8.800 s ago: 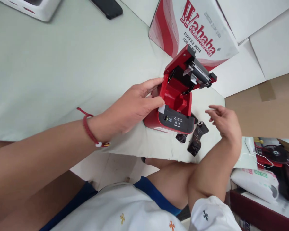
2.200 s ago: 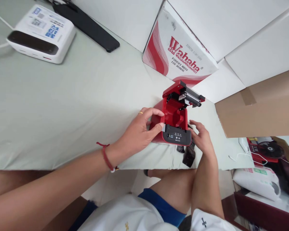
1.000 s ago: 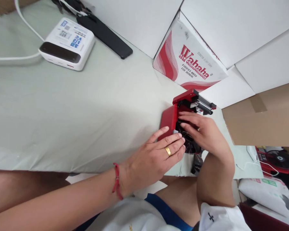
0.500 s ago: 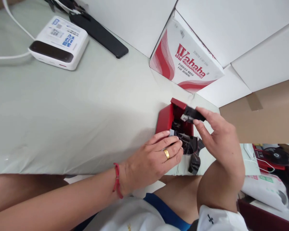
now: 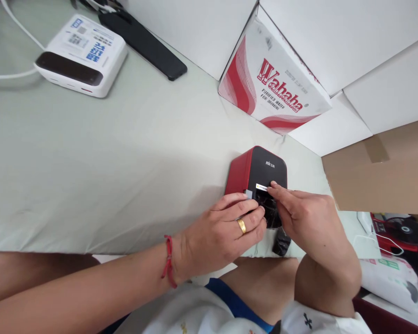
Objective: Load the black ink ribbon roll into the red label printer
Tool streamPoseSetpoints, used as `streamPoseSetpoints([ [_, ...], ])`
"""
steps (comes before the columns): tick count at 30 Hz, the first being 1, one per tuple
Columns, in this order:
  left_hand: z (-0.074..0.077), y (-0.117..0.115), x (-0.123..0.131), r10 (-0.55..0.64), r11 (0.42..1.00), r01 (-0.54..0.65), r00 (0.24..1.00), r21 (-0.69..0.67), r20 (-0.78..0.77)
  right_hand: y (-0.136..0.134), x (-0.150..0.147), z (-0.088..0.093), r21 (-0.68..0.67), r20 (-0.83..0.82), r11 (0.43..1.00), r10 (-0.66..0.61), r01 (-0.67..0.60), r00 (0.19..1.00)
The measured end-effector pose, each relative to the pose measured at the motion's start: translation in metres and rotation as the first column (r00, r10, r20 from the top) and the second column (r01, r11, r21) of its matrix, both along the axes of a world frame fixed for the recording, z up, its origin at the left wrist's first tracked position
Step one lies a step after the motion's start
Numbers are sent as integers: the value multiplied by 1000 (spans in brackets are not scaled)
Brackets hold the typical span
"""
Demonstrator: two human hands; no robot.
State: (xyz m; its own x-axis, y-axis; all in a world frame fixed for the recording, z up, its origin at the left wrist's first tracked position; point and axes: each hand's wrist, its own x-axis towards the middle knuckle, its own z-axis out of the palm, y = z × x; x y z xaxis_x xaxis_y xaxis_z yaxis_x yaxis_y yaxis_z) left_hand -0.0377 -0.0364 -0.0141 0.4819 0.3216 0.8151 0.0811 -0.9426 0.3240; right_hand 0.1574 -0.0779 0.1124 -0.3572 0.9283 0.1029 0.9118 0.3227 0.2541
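A small red-and-black box-shaped device (image 5: 238, 174) stands near the table's front edge. Its black lid (image 5: 268, 167) lies closed over the top, with white lettering and a small warning label. Below the lid, a dark opening shows glossy black material. My left hand (image 5: 226, 227), wearing a gold ring and a red cord bracelet, grips the device's front left corner with bent fingers. My right hand (image 5: 308, 218) has its fingertips on the lid's front edge beside the label; its thumb is mostly hidden. A crumpled black piece (image 5: 281, 243) lies at the device's foot.
A white power bank (image 5: 83, 55) with cables and a long black object (image 5: 146, 44) are at the back left. Behind the device, a Wahaha carton (image 5: 275, 79) leans by white boxes. A brown cardboard box (image 5: 386, 162) is at right.
The black lid has come down from the right hand's raised grip and now covers the device's open top. My right hand has moved down to its front edge; my left hand stays put.
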Motion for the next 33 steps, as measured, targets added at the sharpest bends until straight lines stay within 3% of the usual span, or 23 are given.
streamPoseSetpoints([
  [4,4,9,-1,27,998,-25,999,-61,30,-8,1,-8,49,-79,997,-50,54,996],
  [10,7,30,-5,156,984,-149,985,-100,75,-31,2,-32,78,-333,975,-173,210,927],
  [15,9,36,-5,145,988,-140,985,-66,89,-52,4,-43,84,-555,987,-70,139,829],
  [18,14,37,-8,146,983,-144,989,-117,4,-59,3,-41,43,-639,993,-61,114,767],
  [22,17,38,-12,102,973,-123,988,-196,-113,-58,0,-37,33,-639,997,-27,63,769],
  [25,15,37,-12,85,973,-106,990,-205,-111,-57,0,-33,11,-635,997,-56,81,771],
  [30,7,39,-11,45,976,-68,993,-209,-113,-47,9,-20,-41,-601,983,-169,181,781],
  [33,1,36,-9,26,982,-40,997,-184,-78,-20,19,-13,-61,-540,956,-274,287,796],
])
